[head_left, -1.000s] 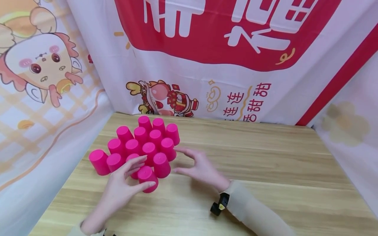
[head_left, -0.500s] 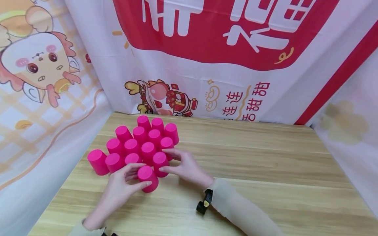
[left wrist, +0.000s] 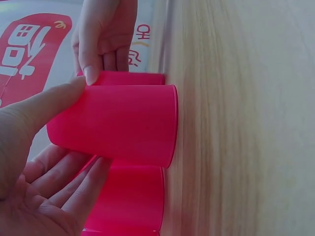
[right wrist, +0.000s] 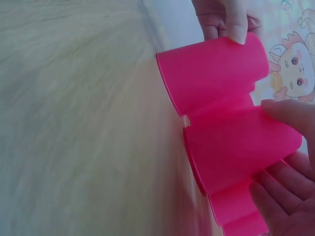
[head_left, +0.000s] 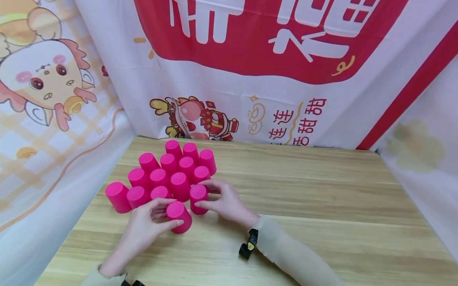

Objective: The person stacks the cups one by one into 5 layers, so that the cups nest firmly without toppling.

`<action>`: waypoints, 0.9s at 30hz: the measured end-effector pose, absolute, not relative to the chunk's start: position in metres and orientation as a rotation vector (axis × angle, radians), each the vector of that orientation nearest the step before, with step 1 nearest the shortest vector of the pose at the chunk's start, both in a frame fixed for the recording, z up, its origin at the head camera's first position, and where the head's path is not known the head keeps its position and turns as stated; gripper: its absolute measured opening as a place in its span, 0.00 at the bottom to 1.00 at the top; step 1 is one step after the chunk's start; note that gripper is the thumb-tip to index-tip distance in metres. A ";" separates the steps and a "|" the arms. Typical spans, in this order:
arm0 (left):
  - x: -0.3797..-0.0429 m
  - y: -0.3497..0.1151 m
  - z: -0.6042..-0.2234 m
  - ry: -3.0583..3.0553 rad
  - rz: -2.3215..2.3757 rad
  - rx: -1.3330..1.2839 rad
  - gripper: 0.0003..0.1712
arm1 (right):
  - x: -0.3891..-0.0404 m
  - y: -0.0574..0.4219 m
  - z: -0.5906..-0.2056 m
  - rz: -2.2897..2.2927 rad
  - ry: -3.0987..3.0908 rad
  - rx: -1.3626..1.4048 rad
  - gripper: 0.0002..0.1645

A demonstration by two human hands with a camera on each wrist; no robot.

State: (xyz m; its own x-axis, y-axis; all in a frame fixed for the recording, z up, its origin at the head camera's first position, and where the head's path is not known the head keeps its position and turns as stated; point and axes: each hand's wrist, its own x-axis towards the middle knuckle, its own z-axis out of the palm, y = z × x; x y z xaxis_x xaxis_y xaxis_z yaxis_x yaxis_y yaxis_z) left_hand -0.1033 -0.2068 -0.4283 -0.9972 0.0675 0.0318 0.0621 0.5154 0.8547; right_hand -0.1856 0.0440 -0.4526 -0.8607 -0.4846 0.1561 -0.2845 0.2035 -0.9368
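Note:
Pink plastic cups stand upside down on the wooden table. My left hand (head_left: 144,228) grips the frontmost cup (head_left: 179,216), thumb on its near side and fingers behind. In the left wrist view that cup (left wrist: 115,123) lies between thumb and fingers, its rim at the tabletop. Just to the right, my right hand (head_left: 227,204) holds another cup (head_left: 198,198) between thumb and fingers. The right wrist view shows this cup (right wrist: 241,147) close beside the left hand's cup (right wrist: 211,73). Part of the right fingers is hidden behind the cup.
Several more inverted cups (head_left: 158,178) stand packed together behind and left of the hands. Wood-grain tabletop (head_left: 304,198) stretches to the right. A printed cloth (head_left: 250,91) hangs along the back edge, with another cartoon cloth (head_left: 39,75) at the left.
My right hand has come in from the right and taken hold of a cup, which has shifted slightly right, away from its neighbour. My left fingers have closed in round the front cup.

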 end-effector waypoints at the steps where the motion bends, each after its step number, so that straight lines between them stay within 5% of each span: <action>1: -0.104 -0.207 -0.428 2.730 1.538 0.117 0.34 | -0.185 0.048 -0.451 -1.729 2.295 -0.723 0.30; 27: -0.104 -0.207 -0.427 2.737 1.532 0.123 0.34 | -0.222 0.238 -0.432 -1.813 2.802 -0.139 0.37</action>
